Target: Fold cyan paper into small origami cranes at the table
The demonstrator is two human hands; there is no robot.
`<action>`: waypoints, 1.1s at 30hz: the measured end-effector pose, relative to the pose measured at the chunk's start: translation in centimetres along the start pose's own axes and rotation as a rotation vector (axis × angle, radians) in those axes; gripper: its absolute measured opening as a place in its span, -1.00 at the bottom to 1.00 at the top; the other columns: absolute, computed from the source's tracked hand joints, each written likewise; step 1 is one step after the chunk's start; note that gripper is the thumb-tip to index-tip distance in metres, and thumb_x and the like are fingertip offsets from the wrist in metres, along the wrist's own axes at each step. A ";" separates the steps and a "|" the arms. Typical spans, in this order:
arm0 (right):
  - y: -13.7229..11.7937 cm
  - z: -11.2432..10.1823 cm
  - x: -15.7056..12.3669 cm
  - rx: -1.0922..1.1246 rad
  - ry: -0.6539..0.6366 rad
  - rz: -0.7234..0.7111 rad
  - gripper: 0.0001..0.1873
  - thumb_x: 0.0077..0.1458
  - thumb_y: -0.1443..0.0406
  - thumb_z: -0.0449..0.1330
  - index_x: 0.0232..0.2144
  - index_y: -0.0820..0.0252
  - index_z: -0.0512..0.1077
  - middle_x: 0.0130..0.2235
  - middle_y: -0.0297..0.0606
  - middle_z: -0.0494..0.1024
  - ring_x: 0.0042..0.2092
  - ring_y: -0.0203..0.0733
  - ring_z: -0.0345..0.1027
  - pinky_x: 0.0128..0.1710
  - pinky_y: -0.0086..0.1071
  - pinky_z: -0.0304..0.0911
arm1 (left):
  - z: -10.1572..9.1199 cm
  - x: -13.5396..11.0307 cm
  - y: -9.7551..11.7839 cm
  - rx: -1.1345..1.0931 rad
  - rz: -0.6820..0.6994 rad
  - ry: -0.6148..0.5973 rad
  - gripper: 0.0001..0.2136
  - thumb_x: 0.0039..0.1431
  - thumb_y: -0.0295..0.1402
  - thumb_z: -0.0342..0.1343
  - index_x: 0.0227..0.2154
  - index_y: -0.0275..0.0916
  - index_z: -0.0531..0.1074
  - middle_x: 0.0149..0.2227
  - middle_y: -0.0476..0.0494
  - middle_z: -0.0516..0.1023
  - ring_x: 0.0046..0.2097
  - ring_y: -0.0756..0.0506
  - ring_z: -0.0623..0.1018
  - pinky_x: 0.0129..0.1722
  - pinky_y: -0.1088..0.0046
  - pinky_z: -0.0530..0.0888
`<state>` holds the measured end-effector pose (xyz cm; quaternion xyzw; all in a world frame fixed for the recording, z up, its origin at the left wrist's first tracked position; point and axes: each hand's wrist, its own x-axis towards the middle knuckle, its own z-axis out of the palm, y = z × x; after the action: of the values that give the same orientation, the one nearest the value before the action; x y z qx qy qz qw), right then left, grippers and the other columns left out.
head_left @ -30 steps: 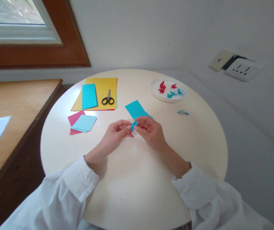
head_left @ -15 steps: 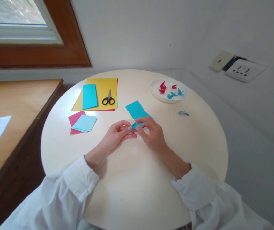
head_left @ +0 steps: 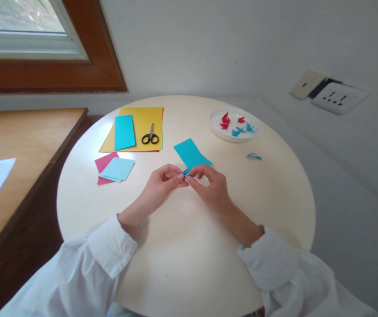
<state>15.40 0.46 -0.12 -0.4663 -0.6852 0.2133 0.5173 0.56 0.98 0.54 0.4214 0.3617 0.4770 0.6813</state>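
Note:
A small folded blue paper piece (head_left: 186, 171) is pinched between my left hand (head_left: 163, 181) and my right hand (head_left: 211, 186) over the middle of the round cream table (head_left: 182, 255). Both hands have their fingertips closed on it; most of it is hidden by the fingers. Just beyond the hands lies a flat blue paper rectangle (head_left: 191, 153). A white plate (head_left: 234, 124) at the back right holds several small red and blue folded paper figures.
Black scissors (head_left: 150, 137) and a blue strip (head_left: 124, 132) lie on yellow sheets (head_left: 142, 121) at the back left. Light blue paper on pink paper (head_left: 116, 169) sits left of my hands. A small blue scrap (head_left: 254, 156) lies at right. A wooden desk (head_left: 20, 145) stands left.
My fingers have worked the blue piece; it shows less between my fingertips than before. My right fingers have shifted a little on it. Nothing else on the table moved.

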 end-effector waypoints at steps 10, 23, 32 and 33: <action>0.9 0.1 0.0 0.020 -0.040 -0.043 -0.93 -0.06 0.38 0.20 -0.51 0.12 0.43 -0.45 -0.35 0.58 -0.40 -0.25 0.42 -0.36 -0.36 0.29 | -0.5 0.1 -0.2 0.108 0.005 0.007 -0.79 -0.12 -0.32 0.28 -0.53 -0.30 0.37 -0.52 -0.02 0.52 -0.39 0.00 0.52 -0.27 0.43 0.43; 1.3 0.1 0.0 -0.036 -0.050 -0.166 -0.87 -0.02 0.45 0.15 -0.48 0.12 0.41 -0.42 -0.32 0.53 -0.33 -0.23 0.40 -0.31 -0.34 0.31 | -1.0 0.2 -0.7 0.445 0.098 0.046 -0.75 -0.08 -0.27 0.23 -0.64 -0.29 0.32 -0.60 0.05 0.35 -0.55 0.09 0.30 -0.56 0.55 0.17; 1.3 0.0 0.1 -0.008 -0.037 -0.199 -0.87 0.01 0.41 0.17 -0.50 0.10 0.41 -0.42 -0.31 0.52 -0.32 -0.21 0.39 -0.30 -0.32 0.31 | -0.7 0.1 -0.2 0.324 0.085 0.047 -0.79 -0.12 -0.34 0.26 -0.54 -0.27 0.31 -0.55 0.06 0.39 -0.50 0.08 0.36 -0.50 0.57 0.23; 1.3 0.0 0.1 -0.004 -0.034 -0.195 -0.88 0.01 0.41 0.17 -0.50 0.09 0.41 -0.42 -0.31 0.52 -0.32 -0.21 0.39 -0.30 -0.31 0.31 | -0.7 0.1 -0.1 0.303 0.082 0.045 -0.79 -0.13 -0.35 0.26 -0.51 -0.26 0.31 -0.55 0.06 0.41 -0.50 0.08 0.37 -0.49 0.57 0.25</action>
<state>15.93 1.13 -1.09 -0.3946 -0.7364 0.1686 0.5230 0.07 1.23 0.14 0.5232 0.4272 0.4538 0.5813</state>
